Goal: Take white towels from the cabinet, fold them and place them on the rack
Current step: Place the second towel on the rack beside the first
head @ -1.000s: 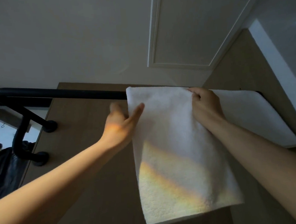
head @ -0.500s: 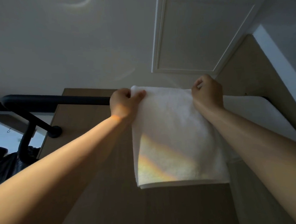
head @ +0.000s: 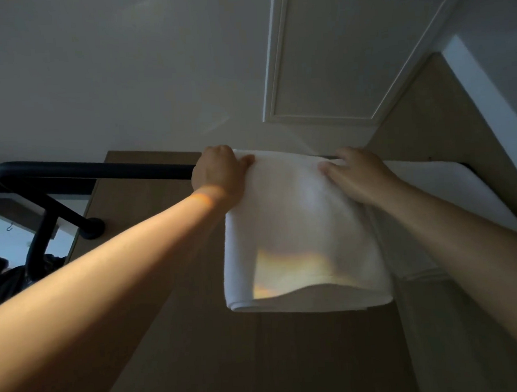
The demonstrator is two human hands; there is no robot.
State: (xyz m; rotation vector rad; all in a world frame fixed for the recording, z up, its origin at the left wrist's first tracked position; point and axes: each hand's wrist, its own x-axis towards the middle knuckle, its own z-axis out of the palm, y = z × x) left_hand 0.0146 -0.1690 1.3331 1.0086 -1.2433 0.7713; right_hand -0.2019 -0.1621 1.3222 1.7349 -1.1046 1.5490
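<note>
Clutching seemingly soft folded white cloth towel [head: 302, 232] at top corner over black metal rail [head: 98, 172] with left hand [head: 218, 175], pressing flat with straight-fingered right hand [head: 356, 176].

Bare rail [head: 113, 171] is left free left of the draped towel [head: 298, 217]; the right stretch is covered by a second towel [head: 450, 190], and passage behind is blocked by the wooden panel [head: 149, 208].
</note>
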